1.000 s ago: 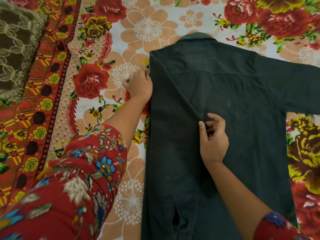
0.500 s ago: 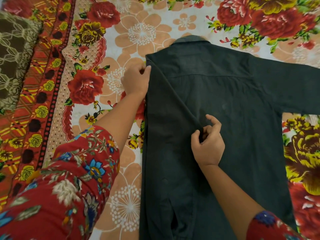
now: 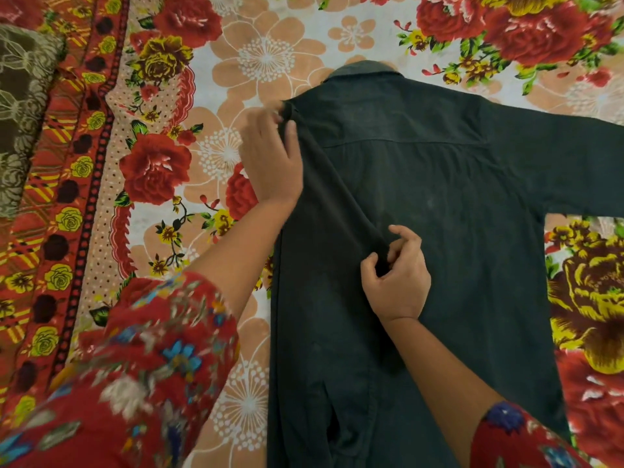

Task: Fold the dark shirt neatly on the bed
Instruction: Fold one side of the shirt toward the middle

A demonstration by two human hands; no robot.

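Note:
The dark shirt (image 3: pixel 449 211) lies back-up on the floral bedsheet (image 3: pixel 263 55), collar at the top. Its left sleeve is folded in over the body and runs diagonally down to the middle; the right sleeve stretches out flat to the right edge. My left hand (image 3: pixel 273 160) grips the shirt's left shoulder corner at the fold. My right hand (image 3: pixel 396 275) pinches the folded sleeve's edge near the middle of the shirt. The shirt's hem is cut off by the bottom of the view.
A brown patterned pillow (image 3: pixel 23 106) lies at the far left on the sheet's red border. Flowered sheet shows to the left of the shirt, above the collar and under the right sleeve.
My left hand has slid up along the shirt's left edge to the shoulder corner. My right hand keeps its pinch on the sleeve fold at about the same spot.

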